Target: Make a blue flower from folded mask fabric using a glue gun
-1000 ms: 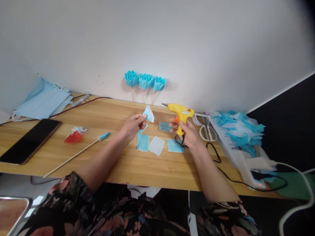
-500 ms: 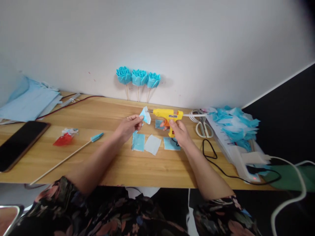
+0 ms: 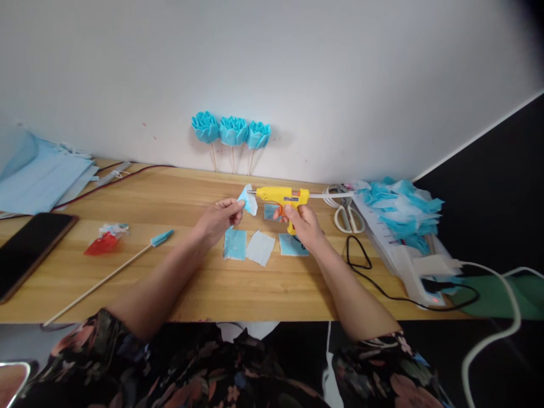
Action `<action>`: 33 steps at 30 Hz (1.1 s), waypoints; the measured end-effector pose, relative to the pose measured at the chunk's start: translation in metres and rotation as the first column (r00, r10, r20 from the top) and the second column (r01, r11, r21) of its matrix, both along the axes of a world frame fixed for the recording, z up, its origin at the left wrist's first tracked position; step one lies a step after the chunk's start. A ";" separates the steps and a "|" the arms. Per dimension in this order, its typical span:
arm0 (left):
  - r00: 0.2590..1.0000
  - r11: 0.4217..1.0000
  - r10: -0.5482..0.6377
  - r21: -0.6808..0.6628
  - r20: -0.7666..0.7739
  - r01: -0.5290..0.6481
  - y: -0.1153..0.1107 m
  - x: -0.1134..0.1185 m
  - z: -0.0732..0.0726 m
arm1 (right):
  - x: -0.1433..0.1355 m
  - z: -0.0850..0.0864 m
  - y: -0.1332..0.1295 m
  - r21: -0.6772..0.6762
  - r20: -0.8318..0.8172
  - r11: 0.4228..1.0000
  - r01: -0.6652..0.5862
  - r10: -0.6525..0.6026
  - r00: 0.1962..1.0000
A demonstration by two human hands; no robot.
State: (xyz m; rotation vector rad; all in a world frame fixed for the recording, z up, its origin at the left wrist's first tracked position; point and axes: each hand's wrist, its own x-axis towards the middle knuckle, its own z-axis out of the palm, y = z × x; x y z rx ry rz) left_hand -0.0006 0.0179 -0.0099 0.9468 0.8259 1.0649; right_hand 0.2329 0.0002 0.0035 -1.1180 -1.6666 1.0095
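Between the thumb and fingers of my left hand (image 3: 221,220) is a folded piece of light-blue and white fabric (image 3: 250,202). My right hand (image 3: 302,222) grips a yellow glue gun (image 3: 275,195) with an orange trigger, its nozzle against or just at the fabric. A white glue stick (image 3: 329,196) sticks out of the gun's back. Below the hands lie a blue fabric square (image 3: 235,244), a white square (image 3: 260,247) and another blue square (image 3: 291,245), partly under my right hand. A wooden stick with a blue tip (image 3: 162,238) rests to the left.
Three blue fabric flowers (image 3: 233,131) on sticks lean against the wall. Scissors (image 3: 349,220) and a heap of blue scraps (image 3: 403,207) are at the right, near a white power strip (image 3: 414,277) with cords. At the left are a phone (image 3: 34,249), a red bag (image 3: 103,242) and face masks (image 3: 42,175).
The whole view has shifted slightly, so things appear a little further left. The glue gun's nozzle overlaps the folded fabric a bit more; both hands keep their holds.
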 end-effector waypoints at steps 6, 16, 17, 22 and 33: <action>1.000 1.000 0.009 -0.018 0.006 -0.009 0.001 0.000 -0.002 | 0.000 0.003 -0.002 0.021 0.051 1.000 0.009 -0.010 0.999; 1.000 1.000 0.015 -0.008 0.005 -0.015 0.001 -0.001 -0.001 | 0.004 -0.001 0.000 0.092 0.135 0.996 0.018 -0.031 0.990; 1.000 1.000 0.017 -0.009 0.003 -0.017 0.001 -0.001 -0.001 | 0.004 -0.001 0.000 0.094 0.142 0.995 0.017 -0.031 0.989; 1.000 1.000 0.020 -0.014 0.007 -0.020 0.003 -0.003 -0.003 | 0.004 0.000 -0.001 0.099 0.183 0.995 0.017 -0.035 0.982; 1.000 1.000 0.024 -0.002 0.010 -0.024 0.003 -0.002 -0.002 | 0.001 0.005 -0.004 0.112 0.209 0.993 0.044 -0.067 0.976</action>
